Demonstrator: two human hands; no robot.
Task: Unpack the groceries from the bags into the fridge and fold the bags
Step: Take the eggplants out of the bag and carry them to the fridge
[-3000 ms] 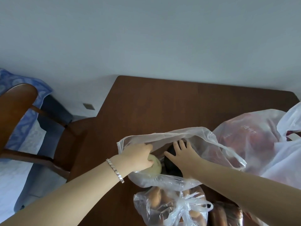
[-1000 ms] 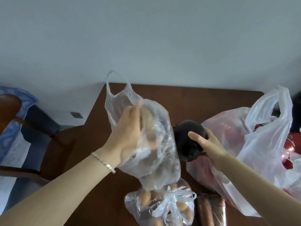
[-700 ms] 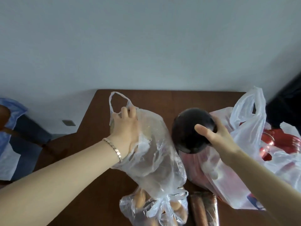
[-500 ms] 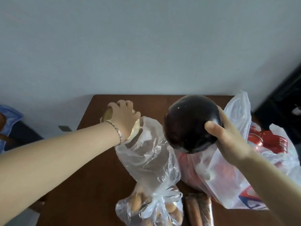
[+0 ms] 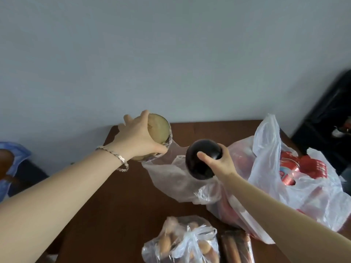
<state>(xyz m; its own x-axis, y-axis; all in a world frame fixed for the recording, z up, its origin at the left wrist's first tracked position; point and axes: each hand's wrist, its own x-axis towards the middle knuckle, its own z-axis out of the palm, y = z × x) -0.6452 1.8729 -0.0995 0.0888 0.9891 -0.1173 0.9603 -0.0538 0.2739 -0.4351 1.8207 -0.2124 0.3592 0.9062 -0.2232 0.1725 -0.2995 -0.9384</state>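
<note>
Left hand [image 5: 137, 138] grips pale cut eggplant half [image 5: 159, 130]; right hand [image 5: 218, 161] grips dark eggplant [image 5: 201, 158], both above table [image 5: 114, 196].

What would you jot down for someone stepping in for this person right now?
Left hand: grip on a pale cut vegetable, held up.
Right hand: grip on a dark round vegetable, held up.
Done: clear bag lies slack on the table.
Left: fridge both (fridge not in view); unpack white bag, tied bag, sausage pack; fold bags.
</note>
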